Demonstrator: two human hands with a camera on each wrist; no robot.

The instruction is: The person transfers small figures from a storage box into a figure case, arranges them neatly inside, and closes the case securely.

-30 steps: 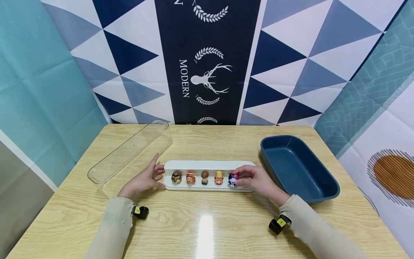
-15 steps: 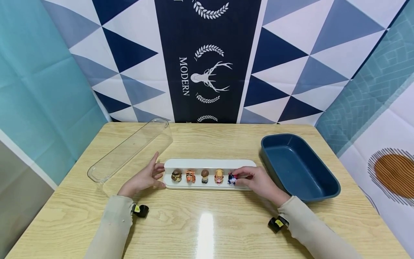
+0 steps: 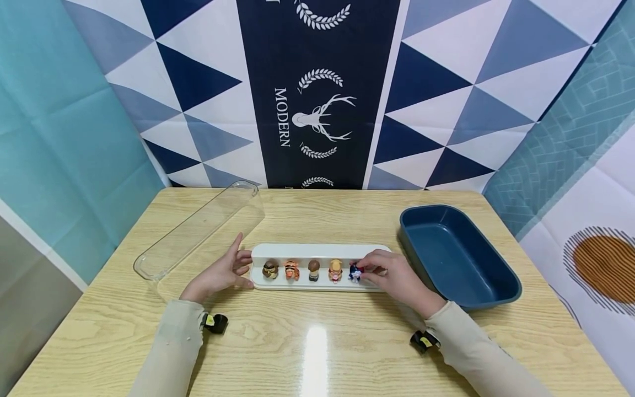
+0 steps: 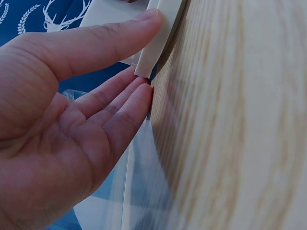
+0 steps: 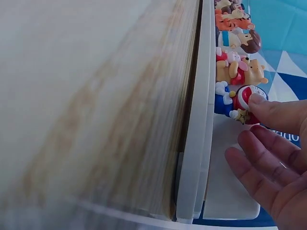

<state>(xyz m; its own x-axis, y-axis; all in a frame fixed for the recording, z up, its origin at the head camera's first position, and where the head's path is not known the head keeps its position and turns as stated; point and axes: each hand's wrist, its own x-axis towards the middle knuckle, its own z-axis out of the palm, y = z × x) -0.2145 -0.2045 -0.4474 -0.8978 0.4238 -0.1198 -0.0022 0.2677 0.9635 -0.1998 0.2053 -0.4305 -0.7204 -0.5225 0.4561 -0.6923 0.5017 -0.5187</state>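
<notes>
A white display stand (image 3: 297, 251) lies lengthwise on the table with several toy figurines in a row along its ledge. My right hand (image 3: 399, 278) pinches the rightmost, a blue, red and white figurine (image 5: 244, 103), by its head between thumb and forefinger; it stands on the ledge. Beside it sits a yellow bear figurine (image 3: 335, 271), then a brown-haired one (image 3: 313, 271), an orange tiger (image 3: 291, 271) and a brown owl-like one (image 3: 270, 269). My left hand (image 3: 220, 275) touches the stand's left end, thumb along the rim (image 4: 158, 43), other fingers extended against the corner.
A clear plastic cover (image 3: 198, 226) lies diagonally at the back left. To the right stands a deep dark-blue bin (image 3: 407, 242), close to my right hand and the stand's end. The wooden table (image 3: 268, 347) reaches a patterned cloth (image 3: 317, 127) behind.
The blue-red figurine turns slightly under my right fingertips, and its face shows more. My right hand shifts a little. The left hand keeps its place at the stand's end.
</notes>
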